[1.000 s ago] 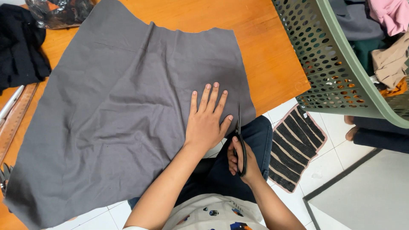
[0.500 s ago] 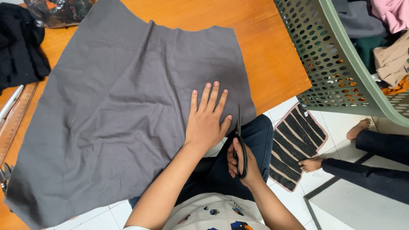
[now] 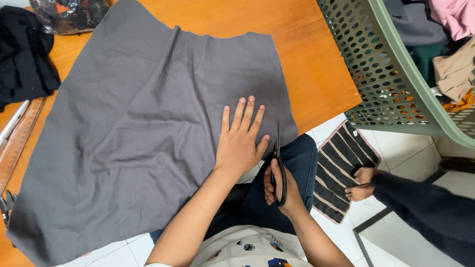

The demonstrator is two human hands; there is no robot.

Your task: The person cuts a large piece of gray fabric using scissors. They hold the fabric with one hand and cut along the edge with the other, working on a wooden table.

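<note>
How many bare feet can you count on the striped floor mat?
2: both feet belong to another person and rest on the striped mat at its right edge, one beside the other. None seem hidden.

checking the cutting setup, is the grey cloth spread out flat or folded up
Spread out. The grey cloth lies open across the table, lightly wrinkled, with the left hand pressed flat on it.

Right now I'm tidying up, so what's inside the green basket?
The green basket holds loose clothes in grey, pink, tan and dark green. Whatever lies under that top layer is covered.
</note>
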